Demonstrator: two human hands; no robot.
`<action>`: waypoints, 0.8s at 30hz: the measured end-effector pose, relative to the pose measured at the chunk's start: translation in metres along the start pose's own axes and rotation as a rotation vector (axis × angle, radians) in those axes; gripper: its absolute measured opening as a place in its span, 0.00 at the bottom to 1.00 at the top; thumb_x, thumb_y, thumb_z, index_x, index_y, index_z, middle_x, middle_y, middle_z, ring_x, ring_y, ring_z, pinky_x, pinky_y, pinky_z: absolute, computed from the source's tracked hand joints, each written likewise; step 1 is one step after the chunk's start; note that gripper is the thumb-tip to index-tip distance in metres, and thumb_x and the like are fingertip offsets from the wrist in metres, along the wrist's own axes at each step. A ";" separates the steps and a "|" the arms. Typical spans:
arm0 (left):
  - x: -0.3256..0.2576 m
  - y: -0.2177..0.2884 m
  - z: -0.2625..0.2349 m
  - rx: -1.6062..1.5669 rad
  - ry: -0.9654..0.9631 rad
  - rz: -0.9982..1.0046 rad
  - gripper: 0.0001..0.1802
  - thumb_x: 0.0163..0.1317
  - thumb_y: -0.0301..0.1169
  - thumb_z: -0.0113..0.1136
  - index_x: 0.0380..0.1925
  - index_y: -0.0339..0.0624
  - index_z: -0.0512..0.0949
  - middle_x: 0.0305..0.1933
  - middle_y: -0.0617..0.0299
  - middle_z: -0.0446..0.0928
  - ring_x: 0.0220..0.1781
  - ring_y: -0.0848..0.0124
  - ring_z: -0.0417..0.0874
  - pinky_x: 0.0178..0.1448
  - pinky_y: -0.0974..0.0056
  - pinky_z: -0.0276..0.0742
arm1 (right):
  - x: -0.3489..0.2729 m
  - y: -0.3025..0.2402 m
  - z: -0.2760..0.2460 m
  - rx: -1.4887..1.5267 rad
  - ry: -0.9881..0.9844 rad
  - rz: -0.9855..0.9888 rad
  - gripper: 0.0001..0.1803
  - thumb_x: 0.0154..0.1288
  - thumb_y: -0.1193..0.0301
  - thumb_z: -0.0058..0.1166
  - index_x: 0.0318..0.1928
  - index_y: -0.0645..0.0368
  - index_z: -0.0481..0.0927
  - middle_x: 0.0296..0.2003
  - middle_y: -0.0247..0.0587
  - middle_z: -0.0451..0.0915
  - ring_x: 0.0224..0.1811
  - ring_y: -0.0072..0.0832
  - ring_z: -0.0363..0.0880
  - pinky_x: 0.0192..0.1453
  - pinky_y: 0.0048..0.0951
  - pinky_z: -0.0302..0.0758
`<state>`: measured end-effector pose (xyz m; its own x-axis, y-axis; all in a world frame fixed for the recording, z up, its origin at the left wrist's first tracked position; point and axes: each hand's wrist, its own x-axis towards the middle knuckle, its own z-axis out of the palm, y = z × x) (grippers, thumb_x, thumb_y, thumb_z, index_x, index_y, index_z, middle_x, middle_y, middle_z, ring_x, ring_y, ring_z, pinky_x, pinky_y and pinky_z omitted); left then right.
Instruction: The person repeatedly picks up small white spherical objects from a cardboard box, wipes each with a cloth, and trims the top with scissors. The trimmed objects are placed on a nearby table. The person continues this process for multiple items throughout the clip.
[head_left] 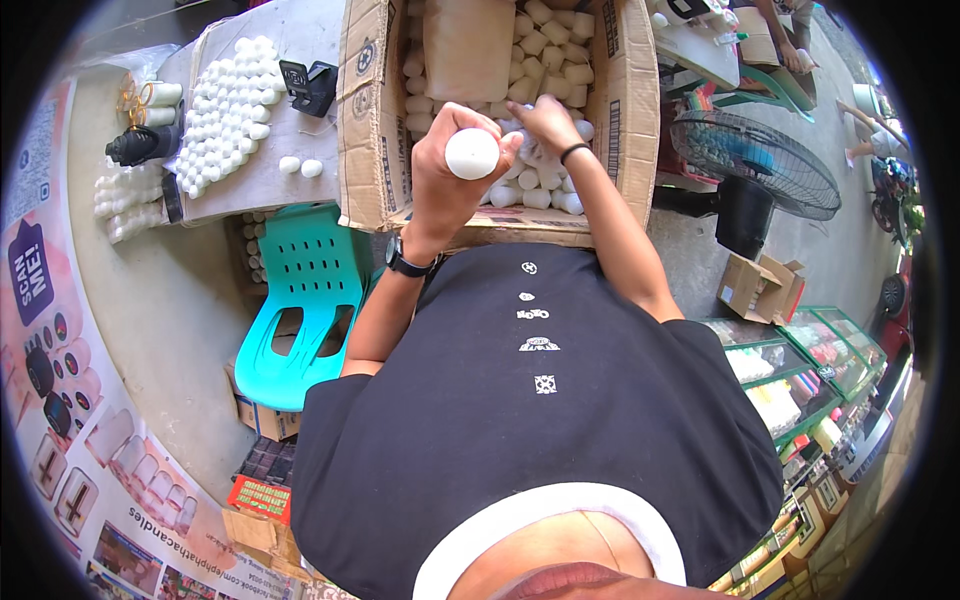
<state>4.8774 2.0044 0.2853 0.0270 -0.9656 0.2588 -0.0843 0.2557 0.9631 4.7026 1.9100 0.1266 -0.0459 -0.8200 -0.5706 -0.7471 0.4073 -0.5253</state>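
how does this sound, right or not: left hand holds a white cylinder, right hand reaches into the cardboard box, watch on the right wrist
Wrong side for the watch: the head view shows it on the left wrist. The left hand does hold a white cylinder, and the right hand does reach into the cardboard box.

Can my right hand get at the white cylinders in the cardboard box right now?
Likely yes: the right hand reaches into the open cardboard box, close to white cylinders, and no flap covers those near it.
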 end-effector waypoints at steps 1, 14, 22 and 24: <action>0.000 -0.002 0.000 0.002 0.023 0.010 0.14 0.53 0.24 0.71 0.30 0.41 0.71 0.27 0.65 0.77 0.29 0.80 0.76 0.34 0.73 0.74 | 0.003 0.002 0.003 -0.210 0.083 -0.042 0.35 0.57 0.47 0.61 0.46 0.72 0.77 0.43 0.59 0.80 0.47 0.45 0.82 0.48 0.39 0.79; -0.003 0.003 -0.003 -0.316 0.006 -0.075 0.18 0.60 0.26 0.63 0.43 0.44 0.63 0.40 0.58 0.72 0.35 0.77 0.75 0.41 0.71 0.73 | -0.005 -0.015 0.012 -0.324 0.367 0.023 0.18 0.61 0.60 0.57 0.44 0.62 0.80 0.43 0.52 0.81 0.43 0.46 0.83 0.46 0.42 0.79; -0.010 -0.018 -0.045 -0.636 0.015 -0.263 0.30 0.67 0.51 0.52 0.58 0.44 0.59 0.47 0.52 0.72 0.38 0.68 0.73 0.43 0.68 0.71 | -0.059 -0.022 -0.041 0.492 -0.017 -0.385 0.16 0.64 0.60 0.60 0.38 0.61 0.82 0.30 0.39 0.84 0.31 0.24 0.79 0.39 0.29 0.75; -0.008 -0.020 -0.049 -0.674 0.048 -0.262 0.30 0.66 0.52 0.52 0.57 0.43 0.61 0.46 0.52 0.73 0.38 0.69 0.72 0.44 0.69 0.71 | -0.086 -0.035 -0.057 0.707 -0.201 -0.434 0.13 0.67 0.63 0.58 0.39 0.62 0.82 0.31 0.36 0.84 0.33 0.18 0.78 0.41 0.25 0.75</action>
<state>4.9274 2.0096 0.2671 0.0074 -1.0000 0.0012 0.5632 0.0051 0.8263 4.6946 1.9432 0.2296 0.3173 -0.9018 -0.2934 -0.0788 0.2833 -0.9558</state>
